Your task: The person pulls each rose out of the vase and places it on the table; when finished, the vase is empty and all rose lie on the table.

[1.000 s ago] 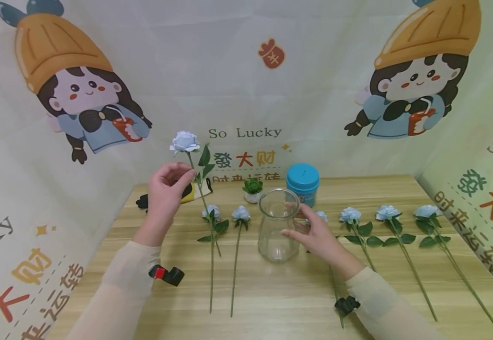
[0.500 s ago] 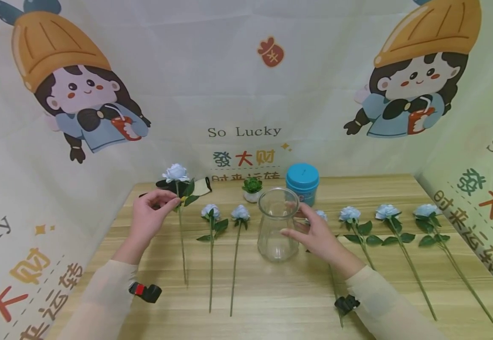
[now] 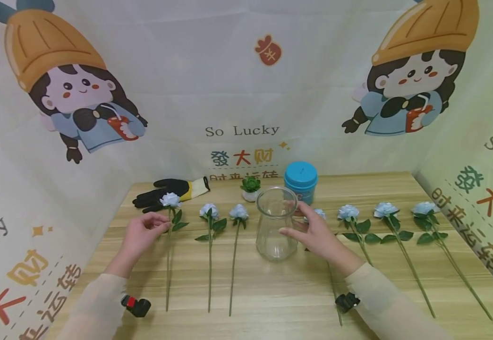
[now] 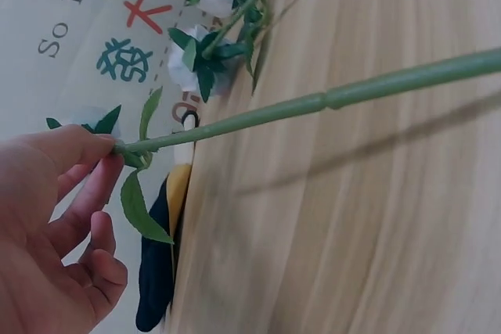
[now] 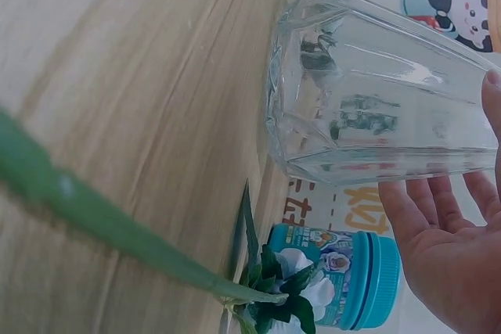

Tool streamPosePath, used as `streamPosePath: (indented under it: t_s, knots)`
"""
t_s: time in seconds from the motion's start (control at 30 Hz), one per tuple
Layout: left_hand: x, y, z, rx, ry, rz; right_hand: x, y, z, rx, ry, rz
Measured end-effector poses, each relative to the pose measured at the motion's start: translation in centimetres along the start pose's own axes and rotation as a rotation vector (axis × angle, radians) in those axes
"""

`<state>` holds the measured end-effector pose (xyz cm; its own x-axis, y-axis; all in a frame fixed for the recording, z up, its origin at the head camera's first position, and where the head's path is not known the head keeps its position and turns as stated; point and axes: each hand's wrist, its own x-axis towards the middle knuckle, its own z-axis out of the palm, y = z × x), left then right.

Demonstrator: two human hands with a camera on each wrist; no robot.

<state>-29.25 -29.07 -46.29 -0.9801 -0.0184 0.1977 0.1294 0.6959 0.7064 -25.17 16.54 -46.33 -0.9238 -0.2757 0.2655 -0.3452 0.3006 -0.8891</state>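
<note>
My left hand (image 3: 144, 236) pinches the stem of a pale blue artificial rose (image 3: 170, 200) between thumb and fingertips, just under its leaves. In the left wrist view the green stem (image 4: 258, 119) runs close over the wood, casting a shadow, and the bloom is mostly hidden behind the fingers. A clear glass vase (image 3: 277, 243) stands upright mid-table with nothing inside. Around its right side, near the neck, my right hand (image 3: 320, 241) holds it, thumb in front and fingers behind. The right wrist view shows the faceted vase (image 5: 376, 107) with fingers against its wall.
Two roses (image 3: 210, 211) lie between the left hand and the vase; several more (image 3: 386, 210) lie to the right, one partly under the right forearm. Behind stand a blue-lidded jar (image 3: 301, 182) and a small potted succulent (image 3: 251, 188). A black-and-yellow glove (image 3: 170, 189) lies back left.
My left hand has carried the rose left and down, from raised above the table to low beside the other roses, uncovering the glove. The right hand and vase have stayed put.
</note>
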Motion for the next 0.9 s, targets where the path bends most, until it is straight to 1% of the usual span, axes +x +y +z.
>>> streamPosePath:
  t_s: [0.13, 0.2, 0.3, 0.4, 0.47, 0.63, 0.9]
  knots:
    - [-0.2, -0.8, 0.1, 0.009, -0.023, 0.0, 0.1, 0.1, 0.0, -0.003, -0.002, -0.004]
    - [-0.3, -1.1, 0.2, 0.027, -0.039, 0.008, 0.1, 0.1, 0.0, -0.003, -0.001, -0.004]
    - [-0.4, -1.4, 0.4, 0.063, -0.074, 0.004, 0.1, 0.1, 0.0, 0.001, -0.005, -0.001]
    - [-0.5, -1.7, 0.6, 0.083, -0.11, -0.011, 0.1, 0.0, 0.0, 0.007, -0.007, 0.004]
    - [-0.6, -1.8, 0.8, 0.091, -0.127, -0.038, 0.1, 0.0, 0.0, 0.012, -0.007, 0.008]
    - [-0.7, -2.3, 1.1, 0.115, -0.141, -0.081, 0.1, -0.1, 0.0, 0.015, -0.006, 0.021]
    - [-0.8, -2.8, 1.2, 0.119, -0.135, -0.081, -0.1, 0.0, 0.1, 0.012, -0.004, 0.016]
